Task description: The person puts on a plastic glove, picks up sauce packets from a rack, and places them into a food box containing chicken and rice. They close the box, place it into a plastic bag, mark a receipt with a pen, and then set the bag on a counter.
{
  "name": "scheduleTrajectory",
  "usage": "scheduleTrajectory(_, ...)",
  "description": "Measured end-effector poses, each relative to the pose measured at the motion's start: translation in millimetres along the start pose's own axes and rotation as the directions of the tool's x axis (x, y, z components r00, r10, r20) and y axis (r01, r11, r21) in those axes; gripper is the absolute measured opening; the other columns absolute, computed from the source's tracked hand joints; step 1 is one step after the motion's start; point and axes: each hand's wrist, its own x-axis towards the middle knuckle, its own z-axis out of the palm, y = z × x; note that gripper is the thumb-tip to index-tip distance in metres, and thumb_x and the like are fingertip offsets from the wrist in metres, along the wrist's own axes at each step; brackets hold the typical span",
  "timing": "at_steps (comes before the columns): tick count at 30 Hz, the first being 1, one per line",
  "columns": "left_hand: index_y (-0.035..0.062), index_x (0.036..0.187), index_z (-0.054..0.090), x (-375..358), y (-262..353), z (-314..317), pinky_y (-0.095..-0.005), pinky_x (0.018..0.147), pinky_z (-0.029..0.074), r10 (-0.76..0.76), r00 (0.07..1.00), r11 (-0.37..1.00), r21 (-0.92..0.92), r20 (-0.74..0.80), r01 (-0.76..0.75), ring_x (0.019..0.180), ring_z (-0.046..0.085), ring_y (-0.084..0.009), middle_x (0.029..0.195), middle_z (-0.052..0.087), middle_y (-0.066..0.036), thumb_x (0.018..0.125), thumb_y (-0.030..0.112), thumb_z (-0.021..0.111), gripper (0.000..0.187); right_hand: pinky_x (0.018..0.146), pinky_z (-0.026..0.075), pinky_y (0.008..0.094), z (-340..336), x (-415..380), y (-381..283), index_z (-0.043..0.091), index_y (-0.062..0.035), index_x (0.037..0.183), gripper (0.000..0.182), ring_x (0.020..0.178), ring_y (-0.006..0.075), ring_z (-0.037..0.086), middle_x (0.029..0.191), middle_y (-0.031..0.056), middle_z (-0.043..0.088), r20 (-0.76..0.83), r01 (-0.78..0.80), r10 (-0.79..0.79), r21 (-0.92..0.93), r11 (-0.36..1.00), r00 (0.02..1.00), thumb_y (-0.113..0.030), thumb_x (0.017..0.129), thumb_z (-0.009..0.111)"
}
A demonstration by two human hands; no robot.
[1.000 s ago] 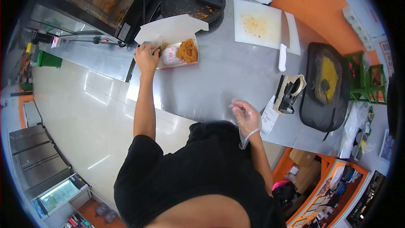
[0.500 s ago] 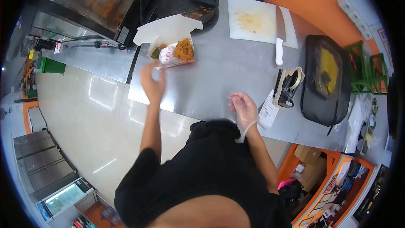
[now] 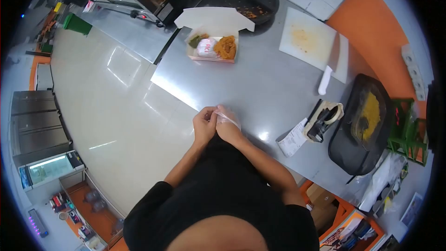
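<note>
Both hands meet at the near edge of the steel table. My left hand [image 3: 204, 123] is closed, its fingers pinching a clear plastic glove [image 3: 227, 119]. The glove is bunched around the fingers of my right hand [image 3: 226, 126], whose fingertips are bent and partly hidden under the plastic and my left fingers. Beyond them on the table stands an open white food box [image 3: 211, 56] with fried chicken [image 3: 226, 48], a wrapped rice portion [image 3: 206, 46] and something green in a clear bag [image 3: 195, 41].
A round black tray [image 3: 241, 0] sits behind the box. A knife [image 3: 325, 80] lies on a white cutting board [image 3: 297, 37]. To the right are a tape dispenser [image 3: 320, 123], a receipt [image 3: 294, 140] and a black tray [image 3: 344, 151] holding a container of yellow food [image 3: 370, 116].
My left hand has moved from beside the food box to my right hand and now pinches the glove, which has shifted from the wrist toward the fingers. The view has turned.
</note>
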Motion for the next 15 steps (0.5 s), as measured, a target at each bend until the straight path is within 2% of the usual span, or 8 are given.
scheduleTrajectory(1,-0.0031,0.099,0.068,0.1,-4.5,-5.9,-0.0283,0.071,0.054,0.001,1.000,1.000,0.004,-0.005,-0.001,0.083,0.066,-0.0140,0.087,0.070,-0.010,0.092,0.002,0.061,0.011,0.088,0.050,0.0442,6.0,1.5,-2.2,0.056,0.0001,0.116,0.025,0.098,0.0355,0.063,0.108,0.0155,0.062,0.004,0.004,-0.004,0.004,1.000,1.000,-0.016,0.097,0.050)
scheduleTrajectory(3,-0.0050,0.101,0.063,-4.2,-10.1,-12.2,-0.0267,0.072,0.053,-0.093,0.993,0.990,-0.117,-0.073,0.084,0.085,0.063,-0.0127,0.092,0.068,-0.010,0.095,0.004,0.059,0.011,0.100,0.043,0.0473,16.9,-1.6,-0.3,0.053,0.0030,0.126,0.035,0.115,0.0418,0.055,0.118,0.0229,0.059,0.033,0.181,-0.179,-0.068,0.981,0.983,-0.015,0.097,0.046)
scheduleTrajectory(7,-0.0033,0.103,0.059,9.8,-2.2,-28.1,-0.0270,0.072,0.052,-0.109,0.988,0.977,-0.196,-0.109,0.087,0.082,0.063,-0.0136,0.095,0.066,-0.009,0.096,0.004,0.058,0.010,0.103,0.040,0.0444,31.2,32.0,1.1,0.045,0.0023,0.137,0.044,0.124,0.0400,0.048,0.129,0.0246,0.053,0.076,0.214,-0.206,-0.129,0.968,0.976,-0.017,0.098,0.045)
scheduleTrajectory(9,-0.0025,0.104,0.056,24.7,16.1,-41.2,-0.0275,0.074,0.052,0.056,0.989,0.970,-0.226,-0.134,-0.085,0.083,0.062,-0.0134,0.097,0.064,-0.009,0.097,0.004,0.056,0.010,0.108,0.037,0.0448,39.3,63.5,-13.5,0.040,0.0058,0.140,0.051,0.123,0.0421,0.050,0.130,0.0282,0.053,-0.155,0.135,-0.119,0.100,0.986,0.981,-0.019,0.096,0.049)
scheduleTrajectory(10,-0.0015,0.114,0.051,33.2,1.9,-53.4,-0.0286,0.077,0.052,0.168,0.985,0.952,-0.256,-0.030,-0.170,0.088,0.062,-0.0139,0.103,0.062,-0.010,0.096,0.000,0.056,0.019,0.108,0.037,0.0432,45.8,85.5,-11.4,0.032,0.0050,0.145,0.057,0.123,0.0406,0.051,0.135,0.0266,0.049,-0.225,0.159,-0.141,0.065,0.985,0.964,-0.022,0.098,0.050)
scheduleTrajectory(11,-0.0015,0.114,0.051,42.8,-2.9,-66.0,-0.0286,0.077,0.052,0.173,0.985,0.949,-0.266,-0.019,-0.172,0.088,0.062,-0.0139,0.103,0.062,-0.010,0.096,0.000,0.056,0.019,0.108,0.037,0.0432,51.4,103.7,-13.3,0.032,0.0050,0.145,0.057,0.123,0.0406,0.051,0.135,0.0266,0.049,-0.236,0.156,-0.139,0.054,0.986,0.962,-0.022,0.098,0.050)
scheduleTrajectory(13,0.0002,0.123,0.044,61.0,5.3,-91.0,-0.0290,0.081,0.052,0.261,0.947,0.938,-0.281,0.186,-0.204,0.093,0.061,-0.0149,0.111,0.059,-0.012,0.094,-0.003,0.056,0.032,0.106,0.039,0.0427,55.0,136.6,-33.7,0.033,0.0023,0.145,0.056,0.122,0.0392,0.052,0.136,0.0256,0.049,-0.075,-0.101,0.145,0.421,0.902,0.987,-0.026,0.100,0.050)
scheduleTrajectory(15,0.0024,0.130,0.036,94.5,11.5,-113.5,-0.0294,0.082,0.052,0.197,0.947,0.962,-0.235,0.254,-0.137,0.094,0.061,-0.0153,0.119,0.056,-0.014,0.092,-0.006,0.056,0.044,0.105,0.040,0.0423,76.8,164.2,-58.4,0.036,0.0010,0.144,0.055,0.120,0.0386,0.053,0.134,0.0256,0.051,0.007,-0.102,0.112,0.470,0.877,0.994,-0.029,0.101,0.050)
